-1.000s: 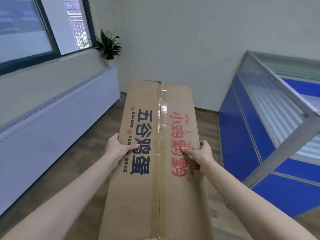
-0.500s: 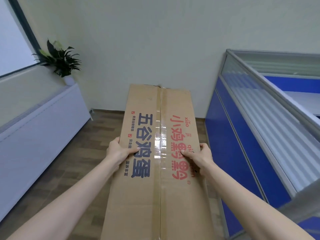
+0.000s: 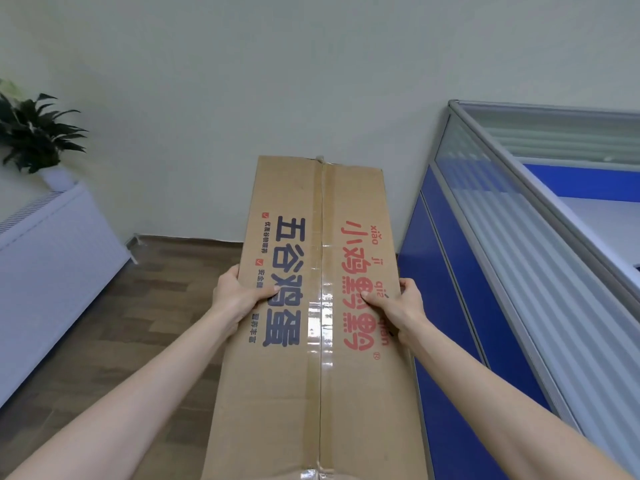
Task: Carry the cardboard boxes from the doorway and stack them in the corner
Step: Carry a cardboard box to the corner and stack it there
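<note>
A long brown cardboard box (image 3: 311, 209), taped down its middle and printed with dark blue and red characters, is held out in front of me above the floor. My left hand (image 3: 239, 296) grips its left edge, thumb on top. My right hand (image 3: 398, 303) grips the right edge the same way. The box's underside and far end are hidden. Beyond the box lies the corner where the white wall meets the blue partition; the box hides the floor there.
A blue office partition (image 3: 460, 306) with a frosted glass top runs along the right. A white radiator cover (image 3: 52, 258) lines the left wall, with a potted plant (image 3: 31, 136) on it. Brown wood floor (image 3: 138, 306) lies between them, ending at a white wall (image 3: 242, 98).
The view has swung right and closer to the far wall: the window has left the frame, the plant has slid to the left edge. Both hands keep the same grip on the box.
</note>
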